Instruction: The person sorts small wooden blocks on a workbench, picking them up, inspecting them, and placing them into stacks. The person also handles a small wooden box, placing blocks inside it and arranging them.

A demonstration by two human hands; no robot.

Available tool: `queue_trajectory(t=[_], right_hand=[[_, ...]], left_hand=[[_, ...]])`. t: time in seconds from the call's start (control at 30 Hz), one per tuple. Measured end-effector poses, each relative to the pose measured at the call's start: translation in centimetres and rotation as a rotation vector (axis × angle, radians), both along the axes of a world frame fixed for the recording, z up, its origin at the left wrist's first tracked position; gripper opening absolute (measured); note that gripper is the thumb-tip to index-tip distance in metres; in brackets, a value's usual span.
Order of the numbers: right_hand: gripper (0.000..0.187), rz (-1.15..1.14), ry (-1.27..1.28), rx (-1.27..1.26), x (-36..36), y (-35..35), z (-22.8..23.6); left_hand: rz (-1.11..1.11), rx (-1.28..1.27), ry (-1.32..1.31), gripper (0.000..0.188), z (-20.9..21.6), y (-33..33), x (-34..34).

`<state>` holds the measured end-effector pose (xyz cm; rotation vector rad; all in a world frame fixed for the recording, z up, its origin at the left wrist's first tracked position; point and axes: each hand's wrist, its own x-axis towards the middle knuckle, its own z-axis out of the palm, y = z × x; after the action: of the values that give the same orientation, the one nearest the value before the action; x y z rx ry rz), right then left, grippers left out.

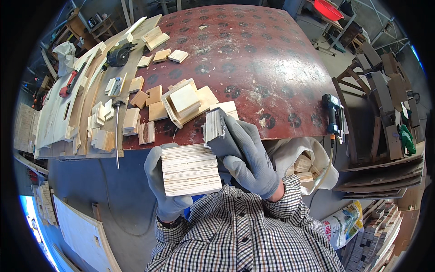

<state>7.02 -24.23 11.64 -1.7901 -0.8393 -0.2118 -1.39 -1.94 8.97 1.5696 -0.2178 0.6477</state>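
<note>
Both my hands wear grey gloves and are close together in front of my chest, near the table's edge. My left hand (155,171) grips a pale plywood block (191,172) from its left side, thumb underneath, its layered edge showing. In my right hand (256,167) is a dark grey sanding block (225,141), held tilted with a rough, pale layered end. Its lower end meets or nearly meets the plywood block's upper right corner; actual contact is hard to make out. Just beyond, a stack of square wooden pieces (185,100) lies on the table.
The dark red table (272,59) carries several loose wood blocks (154,111) on its left. Beside them are a hammer (118,118) and a red-handled tool (69,86). A nail gun (333,115) lies at the right edge, above a white sack (324,158) holding wood pieces.
</note>
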Motion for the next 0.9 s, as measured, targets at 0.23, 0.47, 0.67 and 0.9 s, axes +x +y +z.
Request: queue_trajectory(t=[0.23,0.47,0.67,0.9], right_hand=[[0.075,-0.143,-0.108,0.045,0.0,0.3,-0.5],[0.078,-0.140,-0.194,0.059,-0.3,2.8,-0.9],[0.073,-0.096,0.027,-0.046,-1.4,-0.5,-4.1],[0.073,0.077,-0.069,-0.107,2.3,1.3,3.1]], left_hand=[[-0.119,-0.399,0.032,0.122,-0.7,-0.2,0.5],[-0.232,-0.615,0.058,0.112,-0.1,-1.7,0.8],[-0.329,-0.919,0.125,0.072,-2.0,-0.3,2.0],[-0.356,-1.020,0.405,0.071,-1.8,-2.6,2.7]])
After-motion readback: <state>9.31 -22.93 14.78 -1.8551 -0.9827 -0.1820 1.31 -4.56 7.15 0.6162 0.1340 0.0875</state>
